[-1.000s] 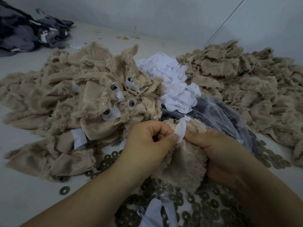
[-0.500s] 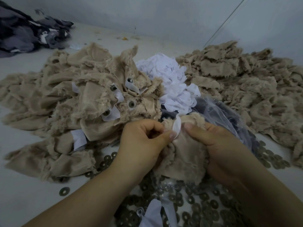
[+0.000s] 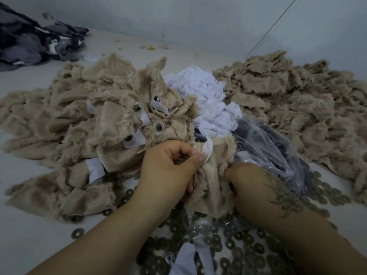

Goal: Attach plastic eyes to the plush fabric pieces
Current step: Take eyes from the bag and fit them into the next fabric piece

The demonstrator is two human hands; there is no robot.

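Tan plush piece (image 3: 212, 187) is sitting bunched between both hands, low centre over the desk (image 3: 29, 225). Left hand (image 3: 168, 171) is curling around its left edge, thumb pinching a small white patch (image 3: 207, 150) against the fabric. Right hand (image 3: 256, 187) is gripping the piece's right side, fingers buried in the pile. Round metal washers (image 3: 234, 247) are lying scattered beneath. Finished pieces with eyes (image 3: 156, 99) are heaping up just behind on the left; white patches (image 3: 206, 100) are piling centre, a clear bag (image 3: 264, 143) is lying beside them, and an unworked tan heap (image 3: 294, 100) is lying at right.
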